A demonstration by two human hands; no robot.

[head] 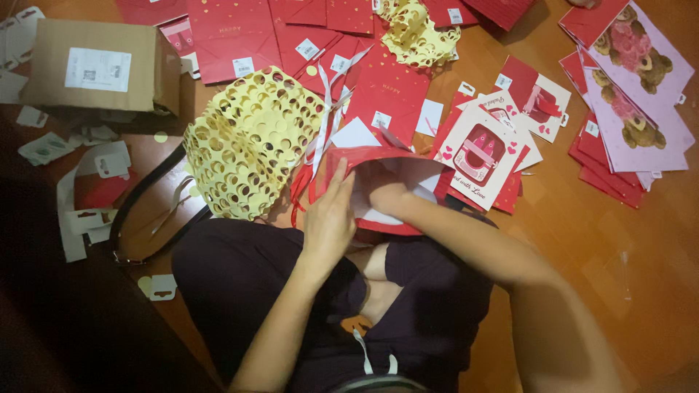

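two bare hands work at one red paper gift bag (378,164) held open over the person's lap. the left hand (329,218) lies flat against the bag's outer face, fingers straight, pressing rather than clasping. the right hand (386,195) is pushed inside the bag's mouth; its fingers are hidden, so i cannot tell its grip. a yellow punched-out paper sheet (247,142) sits just beside the bag, with greeting cards (484,149) near on the wooden floor (619,247).

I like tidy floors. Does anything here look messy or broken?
Yes. Yellow punched-out paper sheets lie crumpled, full of round holes, and small white card tags are scattered loose on the wooden floor. The red paper bag looks undamaged.
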